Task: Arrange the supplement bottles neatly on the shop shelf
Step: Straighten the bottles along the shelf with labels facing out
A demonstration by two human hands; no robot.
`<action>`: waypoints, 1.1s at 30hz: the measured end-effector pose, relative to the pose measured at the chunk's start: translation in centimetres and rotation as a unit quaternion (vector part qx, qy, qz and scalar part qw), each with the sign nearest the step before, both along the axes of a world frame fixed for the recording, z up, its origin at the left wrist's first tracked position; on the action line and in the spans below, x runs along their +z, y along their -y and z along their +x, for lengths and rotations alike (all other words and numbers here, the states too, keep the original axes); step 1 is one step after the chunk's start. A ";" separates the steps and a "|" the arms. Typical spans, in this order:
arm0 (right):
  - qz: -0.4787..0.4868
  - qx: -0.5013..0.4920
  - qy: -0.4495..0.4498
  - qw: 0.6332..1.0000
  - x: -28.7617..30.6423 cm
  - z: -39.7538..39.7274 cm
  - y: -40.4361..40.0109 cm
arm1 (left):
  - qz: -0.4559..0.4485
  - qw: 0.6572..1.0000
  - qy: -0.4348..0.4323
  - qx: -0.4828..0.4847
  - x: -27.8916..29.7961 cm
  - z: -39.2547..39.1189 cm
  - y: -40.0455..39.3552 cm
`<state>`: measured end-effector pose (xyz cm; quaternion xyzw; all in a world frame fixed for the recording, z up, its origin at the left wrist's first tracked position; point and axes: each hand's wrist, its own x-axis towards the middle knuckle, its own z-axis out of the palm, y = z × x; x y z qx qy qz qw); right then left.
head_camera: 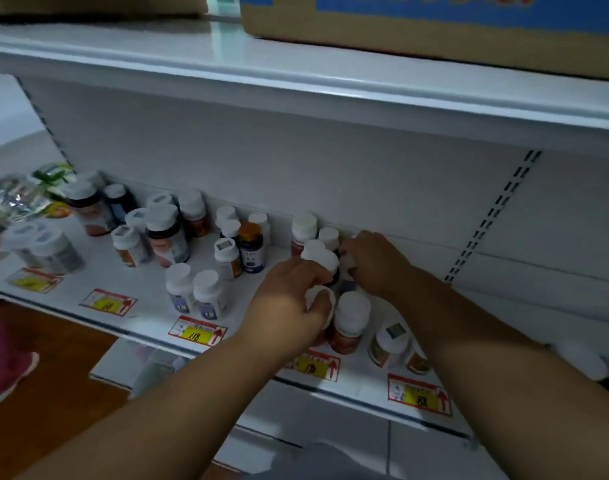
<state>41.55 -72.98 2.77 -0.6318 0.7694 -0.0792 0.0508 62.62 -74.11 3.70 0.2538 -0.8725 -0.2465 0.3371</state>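
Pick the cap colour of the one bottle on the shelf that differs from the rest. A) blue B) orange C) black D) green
B: the dark bottle near the middle of the shelf has an orange cap, while the other bottles in view have white caps.

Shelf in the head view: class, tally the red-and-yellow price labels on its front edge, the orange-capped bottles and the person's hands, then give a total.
price labels: 5
orange-capped bottle: 1
hands, left hand and right hand: 2
Total: 8
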 end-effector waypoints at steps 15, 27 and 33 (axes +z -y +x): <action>-0.309 -0.152 0.271 0.899 6.8 5.3 -6.9 | 0.170 0.980 -0.041 -0.090 0.4 -1.4 1.2; -0.206 -0.065 0.389 0.895 4.0 12.4 -3.4 | 0.159 0.987 -0.024 -0.008 -1.9 6.7 1.7; -0.160 -0.096 0.291 0.938 2.2 16.7 0.9 | -0.043 0.997 0.055 0.034 -2.7 11.4 9.7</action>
